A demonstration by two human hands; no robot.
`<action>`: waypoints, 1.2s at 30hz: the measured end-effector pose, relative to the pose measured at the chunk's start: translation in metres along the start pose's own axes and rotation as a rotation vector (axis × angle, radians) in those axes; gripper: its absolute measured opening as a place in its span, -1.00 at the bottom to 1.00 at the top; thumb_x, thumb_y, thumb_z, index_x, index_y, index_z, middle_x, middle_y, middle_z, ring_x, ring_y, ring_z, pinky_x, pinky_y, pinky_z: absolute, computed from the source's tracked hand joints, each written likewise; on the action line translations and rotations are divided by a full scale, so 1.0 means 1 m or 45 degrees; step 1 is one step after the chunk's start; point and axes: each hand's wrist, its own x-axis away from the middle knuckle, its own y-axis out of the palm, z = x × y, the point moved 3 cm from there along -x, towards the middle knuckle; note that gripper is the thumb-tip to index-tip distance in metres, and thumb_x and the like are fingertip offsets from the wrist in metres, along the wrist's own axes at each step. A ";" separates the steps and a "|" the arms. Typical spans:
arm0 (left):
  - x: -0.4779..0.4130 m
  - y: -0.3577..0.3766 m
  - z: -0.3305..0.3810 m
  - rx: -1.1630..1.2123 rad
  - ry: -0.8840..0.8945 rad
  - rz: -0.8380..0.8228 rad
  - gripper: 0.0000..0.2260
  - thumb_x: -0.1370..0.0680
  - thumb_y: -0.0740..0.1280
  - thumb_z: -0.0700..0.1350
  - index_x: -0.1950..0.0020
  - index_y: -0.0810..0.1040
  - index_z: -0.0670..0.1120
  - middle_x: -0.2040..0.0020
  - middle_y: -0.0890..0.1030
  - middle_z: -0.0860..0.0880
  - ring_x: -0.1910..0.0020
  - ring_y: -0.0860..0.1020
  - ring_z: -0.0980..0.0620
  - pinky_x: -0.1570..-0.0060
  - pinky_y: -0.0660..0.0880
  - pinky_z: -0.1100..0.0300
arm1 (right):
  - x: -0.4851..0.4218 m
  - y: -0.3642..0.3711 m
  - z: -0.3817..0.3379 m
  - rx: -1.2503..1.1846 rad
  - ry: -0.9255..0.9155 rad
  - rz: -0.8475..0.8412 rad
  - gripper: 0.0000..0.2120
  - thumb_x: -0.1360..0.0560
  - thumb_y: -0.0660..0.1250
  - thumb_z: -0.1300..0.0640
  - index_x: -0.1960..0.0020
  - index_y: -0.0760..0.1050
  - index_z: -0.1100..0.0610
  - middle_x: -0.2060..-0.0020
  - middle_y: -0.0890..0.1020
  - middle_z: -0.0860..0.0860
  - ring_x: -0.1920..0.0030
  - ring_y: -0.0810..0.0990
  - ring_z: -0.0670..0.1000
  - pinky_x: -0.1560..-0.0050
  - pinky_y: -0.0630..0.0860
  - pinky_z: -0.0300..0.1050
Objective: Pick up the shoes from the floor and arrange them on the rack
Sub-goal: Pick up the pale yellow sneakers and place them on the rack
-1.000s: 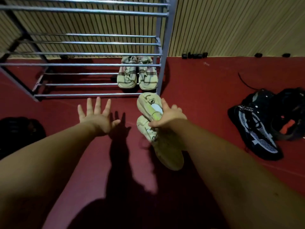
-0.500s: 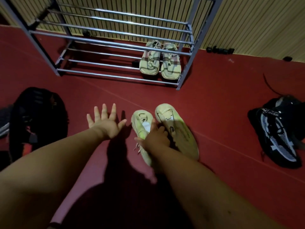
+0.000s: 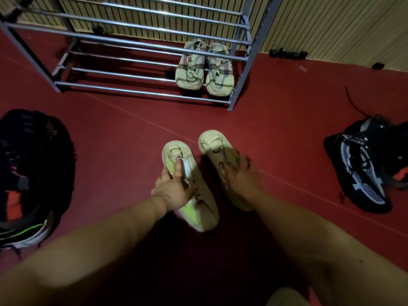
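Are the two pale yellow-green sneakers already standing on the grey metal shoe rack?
No, the left hand and right hand each hold one pale yellow-green sneaker in front of the grey metal shoe rack, not on it.

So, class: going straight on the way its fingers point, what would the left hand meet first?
The left hand would likely meet the shoe rack's lowest front rail, with beige sneakers just behind; only red floor lies between, though depth is unclear.

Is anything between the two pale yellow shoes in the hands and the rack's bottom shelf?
Nothing visible does. The red floor between the pale yellow shoes, gripped by the left hand and right hand, and the rack is bare. A beige pair already fills the bottom shelf's right end; the rails to its left are free.
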 end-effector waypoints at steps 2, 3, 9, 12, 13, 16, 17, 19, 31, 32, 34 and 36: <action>0.004 0.004 0.003 0.041 -0.018 0.033 -0.20 -0.52 0.22 0.21 -0.48 -0.35 0.21 -0.54 -0.18 -0.16 -0.49 0.02 -0.24 -0.40 0.13 -0.09 | 0.004 0.003 0.002 0.116 -0.023 0.014 -0.37 -0.57 0.01 -0.24 -0.54 -0.06 -0.03 -0.43 0.21 0.19 -0.39 0.22 0.23 -0.40 0.16 0.12; 0.004 0.006 0.004 0.089 -0.025 0.043 -0.19 -0.52 0.24 0.20 -0.48 -0.34 0.22 -0.54 -0.19 -0.16 -0.48 0.02 -0.24 -0.40 0.14 -0.08 | 0.006 0.003 0.000 0.165 -0.035 0.031 -0.37 -0.57 0.00 -0.24 -0.54 -0.07 -0.03 -0.39 0.24 0.20 -0.36 0.25 0.23 -0.37 0.17 0.12; -0.007 -0.001 0.002 0.384 -0.022 0.199 -0.21 -0.50 0.28 0.16 -0.53 -0.20 0.18 -0.51 0.00 -0.16 -0.43 0.11 -0.26 -0.40 0.16 -0.01 | 0.026 0.016 -0.014 0.238 -0.085 -0.057 -0.34 -0.53 -0.05 -0.28 -0.54 -0.11 -0.06 -0.34 0.27 0.17 -0.30 0.30 0.22 -0.28 0.23 0.09; -0.023 -0.015 0.016 0.472 0.092 0.234 -0.16 -0.39 0.28 0.25 -0.53 -0.14 0.19 -0.53 0.02 -0.09 -0.46 0.11 -0.21 -0.40 0.12 0.03 | 0.015 0.012 -0.012 0.129 -0.105 -0.071 -0.34 -0.57 0.07 -0.22 -0.54 -0.14 -0.07 -0.35 0.26 0.18 -0.30 0.29 0.23 -0.30 0.22 0.07; -0.026 -0.021 0.017 0.512 0.109 0.229 -0.13 -0.36 0.29 0.26 -0.54 -0.12 0.17 -0.54 0.01 -0.07 -0.47 0.12 -0.20 -0.41 0.13 0.03 | 0.013 0.009 -0.012 0.075 -0.107 -0.077 -0.34 -0.57 0.09 -0.21 -0.54 -0.15 -0.09 -0.34 0.27 0.18 -0.29 0.30 0.23 -0.30 0.23 0.05; -0.032 -0.031 0.016 0.583 0.153 0.247 -0.09 -0.28 0.30 0.23 -0.55 -0.03 0.09 -0.54 0.01 -0.08 -0.48 0.14 -0.16 -0.44 0.14 0.07 | 0.016 0.012 -0.012 -0.041 -0.172 -0.075 -0.34 -0.56 0.12 -0.16 -0.54 -0.13 -0.12 -0.28 0.33 0.19 -0.25 0.34 0.22 -0.28 0.26 0.02; -0.032 -0.032 0.013 0.571 0.190 0.263 -0.10 -0.30 0.31 0.21 -0.55 -0.01 0.06 -0.54 0.02 -0.09 -0.49 0.12 -0.14 -0.44 0.11 0.11 | 0.021 0.014 -0.012 -0.058 -0.209 -0.068 -0.34 -0.55 0.12 -0.15 -0.54 -0.13 -0.11 -0.24 0.35 0.19 -0.23 0.35 0.22 -0.26 0.27 0.01; -0.033 -0.031 0.008 0.506 0.253 0.299 -0.20 -0.44 0.39 0.09 -0.55 0.02 0.04 -0.54 0.02 -0.09 -0.50 0.08 -0.10 -0.43 0.06 0.17 | 0.027 0.019 -0.009 -0.072 -0.247 -0.085 -0.31 -0.53 0.14 -0.11 -0.55 -0.13 -0.09 -0.21 0.37 0.18 -0.21 0.35 0.20 -0.22 0.28 -0.02; -0.013 0.008 -0.019 -0.038 0.193 -0.022 0.14 -0.29 0.49 0.23 -0.45 -0.42 0.22 -0.47 -0.44 -0.14 -0.51 -0.27 -0.12 -0.50 -0.10 0.04 | 0.041 0.031 -0.011 0.042 -0.241 -0.209 0.07 -0.20 0.15 -0.45 -0.52 -0.31 -0.12 -0.47 0.01 0.17 -0.45 0.08 0.22 -0.42 0.07 0.09; -0.012 0.010 -0.021 -0.105 0.196 -0.054 0.19 -0.26 0.50 0.24 -0.41 -0.47 0.22 -0.44 -0.49 -0.16 -0.49 -0.33 -0.13 -0.49 -0.15 0.03 | 0.043 0.031 -0.010 0.039 -0.240 -0.236 0.11 -0.19 0.21 -0.44 -0.51 -0.33 -0.13 -0.49 -0.04 0.16 -0.46 0.03 0.21 -0.44 0.04 0.10; -0.012 0.011 -0.022 -0.252 0.209 -0.095 0.24 -0.23 0.50 0.28 -0.32 -0.57 0.22 -0.38 -0.57 -0.19 -0.45 -0.40 -0.17 -0.47 -0.25 0.00 | 0.046 0.029 -0.009 0.065 -0.248 -0.287 0.19 -0.06 0.13 -0.49 -0.50 -0.36 -0.13 -0.51 -0.12 0.15 -0.49 -0.05 0.21 -0.46 -0.02 0.12; -0.012 0.012 -0.023 -0.343 0.216 -0.104 0.23 -0.21 0.47 0.34 -0.25 -0.62 0.21 -0.34 -0.60 -0.22 -0.44 -0.42 -0.20 -0.46 -0.29 -0.03 | 0.048 0.027 -0.010 0.071 -0.255 -0.300 0.21 0.02 0.03 -0.50 -0.50 -0.37 -0.13 -0.51 -0.15 0.16 -0.50 -0.10 0.21 -0.47 -0.05 0.12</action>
